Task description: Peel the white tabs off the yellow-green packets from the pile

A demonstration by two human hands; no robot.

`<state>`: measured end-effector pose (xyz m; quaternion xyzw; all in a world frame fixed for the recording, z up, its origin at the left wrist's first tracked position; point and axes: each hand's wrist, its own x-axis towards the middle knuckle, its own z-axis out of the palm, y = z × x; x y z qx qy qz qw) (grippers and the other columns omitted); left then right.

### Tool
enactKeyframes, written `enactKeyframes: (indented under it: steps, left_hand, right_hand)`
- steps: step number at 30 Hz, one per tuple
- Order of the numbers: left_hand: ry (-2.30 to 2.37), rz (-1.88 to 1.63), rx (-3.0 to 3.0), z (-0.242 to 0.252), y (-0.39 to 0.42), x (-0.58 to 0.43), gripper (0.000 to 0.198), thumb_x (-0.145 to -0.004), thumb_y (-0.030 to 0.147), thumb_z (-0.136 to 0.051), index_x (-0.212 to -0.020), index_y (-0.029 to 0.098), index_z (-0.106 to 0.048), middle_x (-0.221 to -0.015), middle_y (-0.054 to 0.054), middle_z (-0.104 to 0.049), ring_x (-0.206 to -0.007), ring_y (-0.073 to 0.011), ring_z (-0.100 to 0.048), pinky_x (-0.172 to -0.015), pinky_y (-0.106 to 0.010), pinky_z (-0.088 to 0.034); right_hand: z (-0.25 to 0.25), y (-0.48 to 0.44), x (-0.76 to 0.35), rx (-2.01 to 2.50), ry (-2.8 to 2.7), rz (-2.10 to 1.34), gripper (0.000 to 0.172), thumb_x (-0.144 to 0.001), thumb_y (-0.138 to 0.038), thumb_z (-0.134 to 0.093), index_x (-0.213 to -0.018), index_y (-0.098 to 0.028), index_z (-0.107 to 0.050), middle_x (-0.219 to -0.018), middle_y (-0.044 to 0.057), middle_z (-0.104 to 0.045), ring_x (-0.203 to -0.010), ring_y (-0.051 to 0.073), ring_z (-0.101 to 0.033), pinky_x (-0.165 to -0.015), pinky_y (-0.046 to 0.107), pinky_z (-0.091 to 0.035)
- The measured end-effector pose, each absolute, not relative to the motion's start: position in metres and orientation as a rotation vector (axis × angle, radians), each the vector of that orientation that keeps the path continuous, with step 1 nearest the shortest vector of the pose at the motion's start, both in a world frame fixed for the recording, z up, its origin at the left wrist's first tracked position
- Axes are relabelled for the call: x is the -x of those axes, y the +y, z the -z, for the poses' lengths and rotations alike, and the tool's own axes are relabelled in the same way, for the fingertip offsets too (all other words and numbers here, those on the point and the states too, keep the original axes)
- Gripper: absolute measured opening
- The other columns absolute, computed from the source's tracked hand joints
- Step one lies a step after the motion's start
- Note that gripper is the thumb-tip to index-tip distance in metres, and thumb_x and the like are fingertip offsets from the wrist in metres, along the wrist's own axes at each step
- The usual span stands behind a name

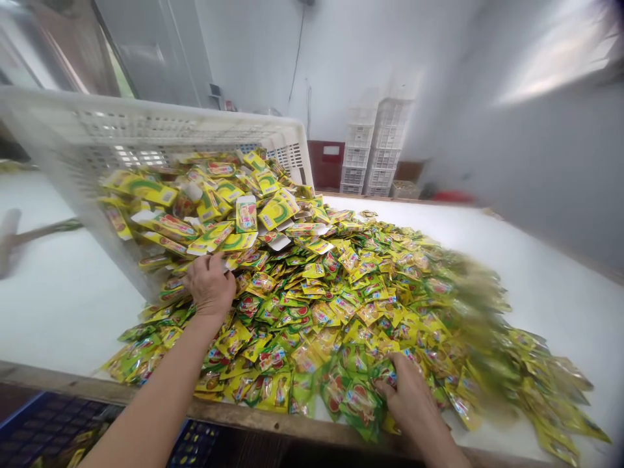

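Note:
My left hand (212, 286) reaches to the lower edge of a heap of small yellow cardboard boxes (238, 242), several with white flaps standing out. Its fingers are curled closed, and what they grip is hidden. Near the table's front edge my right hand (409, 390) pinches a shiny green packet (384, 372) between thumb and fingers. Just left of it lie more green packets (361, 400) with red fruit pictures. Between and beyond both hands spreads a wide pile of yellow and green packets (331, 312).
A white plastic crate (287, 123) lies tipped on its side, boxes spilling from its mouth onto the white table (550, 292). Under the wooden table edge (248, 416) sits a blue crate (49, 419). Stacked crates (358, 149) stand by the wall. Something blurred crosses the pile's right side.

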<state>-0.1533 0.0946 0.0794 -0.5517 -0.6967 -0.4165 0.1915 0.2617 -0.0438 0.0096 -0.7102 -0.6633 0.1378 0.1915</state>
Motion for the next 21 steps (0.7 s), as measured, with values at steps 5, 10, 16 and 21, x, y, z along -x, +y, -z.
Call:
enactKeyframes:
  steps: [5,10,16,21]
  left_hand:
    - [-1.88,1.176,1.58,-0.074,0.091,0.163,0.022,-0.084,0.026,-0.063,-0.104,0.017,-0.066,-0.113,-0.015,-0.065,-0.116,-0.0354,-0.051,-0.1,-0.052,-0.032]
    - [-1.723,1.323,1.72,-0.082,0.061,0.152,0.007,-0.087,0.022,-0.06,-0.091,0.02,-0.066,-0.114,-0.01,-0.067,-0.112,-0.0269,-0.06,-0.101,-0.043,-0.043]
    - [-1.449,1.315,2.153,-0.084,0.01,0.088,0.013,-0.081,0.015,-0.064,-0.092,0.021,-0.061,-0.125,-0.009,-0.065,-0.123,-0.0268,-0.056,-0.11,-0.047,-0.039]
    - [-1.314,0.708,2.703,-0.068,-0.006,0.027,0.021,-0.088,0.024,-0.055,-0.107,0.02,-0.063,-0.136,-0.01,-0.061,-0.138,-0.0288,-0.041,-0.12,-0.057,-0.011]
  right_hand:
    - [-0.016,-0.053,-0.254,1.987,-1.811,-0.308,0.025,-0.074,-0.022,-0.058,-0.099,-0.02,-0.055,-0.105,0.013,-0.063,-0.105,0.031,-0.059,-0.085,0.036,-0.045]
    - [-0.024,-0.055,-0.247,1.964,-1.695,-0.526,0.032,-0.074,-0.022,-0.057,-0.107,-0.021,-0.054,-0.106,0.01,-0.066,-0.101,0.029,-0.062,-0.084,0.035,-0.046]
    - [-0.027,-0.044,-0.269,1.853,-1.673,-0.646,0.023,-0.076,-0.03,-0.055,-0.096,-0.021,-0.061,-0.101,0.008,-0.067,-0.099,0.029,-0.062,-0.086,0.038,-0.046]
    - [-0.034,-0.05,-0.286,1.86,-1.389,-0.665,0.033,-0.081,-0.045,-0.057,-0.105,-0.022,-0.054,-0.088,0.006,-0.066,-0.085,0.03,-0.064,-0.075,0.042,-0.052]
